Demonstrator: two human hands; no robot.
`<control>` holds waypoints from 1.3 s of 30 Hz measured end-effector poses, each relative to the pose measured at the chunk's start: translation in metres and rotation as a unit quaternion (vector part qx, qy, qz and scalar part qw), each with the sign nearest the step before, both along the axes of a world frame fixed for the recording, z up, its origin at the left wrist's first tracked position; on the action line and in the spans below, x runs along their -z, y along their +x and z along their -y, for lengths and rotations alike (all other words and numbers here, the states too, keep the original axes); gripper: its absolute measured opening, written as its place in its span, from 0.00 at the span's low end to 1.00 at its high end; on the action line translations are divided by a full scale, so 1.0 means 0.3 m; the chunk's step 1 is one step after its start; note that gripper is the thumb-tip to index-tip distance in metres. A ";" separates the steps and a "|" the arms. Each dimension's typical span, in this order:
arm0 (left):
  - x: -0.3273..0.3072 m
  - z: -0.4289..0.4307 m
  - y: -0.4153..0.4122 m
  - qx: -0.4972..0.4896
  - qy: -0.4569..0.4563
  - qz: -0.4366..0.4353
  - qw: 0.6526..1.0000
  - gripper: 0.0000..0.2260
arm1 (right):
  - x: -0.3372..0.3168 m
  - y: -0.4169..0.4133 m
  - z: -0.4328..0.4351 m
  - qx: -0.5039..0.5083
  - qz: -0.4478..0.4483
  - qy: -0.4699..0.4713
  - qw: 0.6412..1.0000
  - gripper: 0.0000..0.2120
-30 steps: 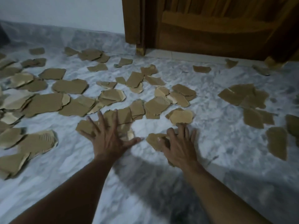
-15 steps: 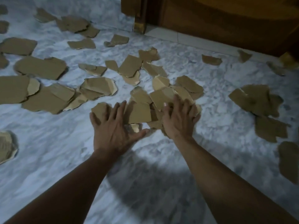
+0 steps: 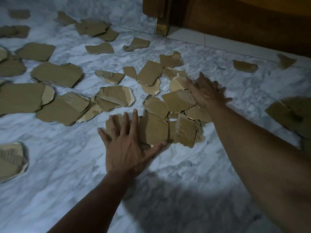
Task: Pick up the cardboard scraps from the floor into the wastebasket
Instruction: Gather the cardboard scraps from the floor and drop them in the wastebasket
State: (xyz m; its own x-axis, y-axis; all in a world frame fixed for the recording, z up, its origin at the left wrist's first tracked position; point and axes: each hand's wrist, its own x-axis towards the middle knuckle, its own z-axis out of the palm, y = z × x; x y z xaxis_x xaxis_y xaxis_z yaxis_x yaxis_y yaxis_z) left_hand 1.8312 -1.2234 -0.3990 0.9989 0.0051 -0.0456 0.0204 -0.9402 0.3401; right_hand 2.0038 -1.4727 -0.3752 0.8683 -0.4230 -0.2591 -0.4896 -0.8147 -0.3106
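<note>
The left hand [image 3: 129, 148] lies flat and wide, with the fingers spread and the palm down; it presses on the near left edge of a small heap of cardboard scraps [image 3: 170, 118] and grips nothing, the thumb reaching out to the right along the near side of the heap. The right hand [image 3: 206, 93] is on the far right side of the same heap; it is blurred, its fingers look stretched out and a little apart, and it seems to touch the upper pieces; I cannot tell if it holds any piece. The two hands stand on opposite sides of the heap, with the scraps between them; several pieces in the heap overlap and some are tilted up on their edges.

The other scraps lie scattered over the grey-white marble floor [image 3: 70, 190]; a big flat piece [image 3: 57, 74] is well to the left, and a wider group of overlapping pieces [image 3: 43, 103] lies just nearer than it; one piece [image 3: 11, 158] lies alone at the left edge; a piece [image 3: 291, 113] lies at the right edge, partly behind the right forearm; two small pieces [image 3: 244, 66] lie near the pale strip along the far wall. A dark wooden door [image 3: 244, 19] with its frame fills the top right corner. A dark shadow falls on the floor between the two forearms.
</note>
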 end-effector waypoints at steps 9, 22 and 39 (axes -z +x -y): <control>-0.018 0.001 -0.019 -0.034 -0.026 0.011 0.999 0.53 | -0.005 -0.253 -0.147 -0.101 -0.013 -0.032 0.994 0.52; -0.137 0.024 -0.064 -0.209 -0.199 -0.126 0.949 0.33 | -0.049 -0.611 -0.292 -0.056 0.021 0.024 0.998 0.36; -0.492 0.238 -0.350 -0.058 -0.551 -0.142 0.820 0.21 | -0.381 -1.005 -0.118 0.060 0.209 0.378 0.900 0.24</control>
